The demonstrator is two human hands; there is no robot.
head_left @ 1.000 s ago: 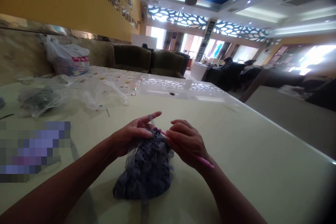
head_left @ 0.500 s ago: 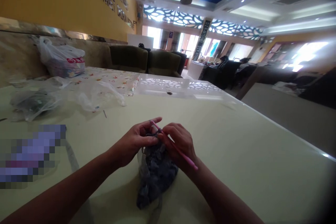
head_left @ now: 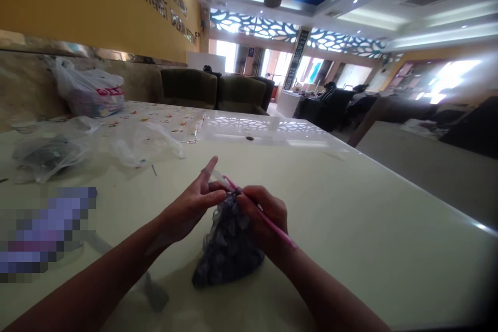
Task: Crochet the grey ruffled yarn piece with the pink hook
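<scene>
A dark grey crocheted piece [head_left: 231, 246] hangs below my hands over the pale table. My right hand [head_left: 266, 212] is closed round a pink crochet hook [head_left: 278, 229], its tip pointing up and left at the top of the piece. My left hand [head_left: 194, 202] has its index finger raised, with a translucent grey strip [head_left: 218, 176] stretched from it to the hook tip; its thumb presses at the top edge of the piece. More of the grey strip lies on the table below my left forearm.
Thin plastic bags [head_left: 50, 155] lie at the left, one with dark material inside. A full white bag [head_left: 91, 91] stands behind them on a patterned cloth [head_left: 163, 119]. A pixelated bluish item [head_left: 50, 228] is at near left. Armchairs [head_left: 241, 94] stand beyond the table [head_left: 369, 228]; people sit farther back.
My left index finger has lifted up and left, drawing the strip taut. The crocheted piece has shifted and spread leftward at its bottom. The loose strip on the table has moved.
</scene>
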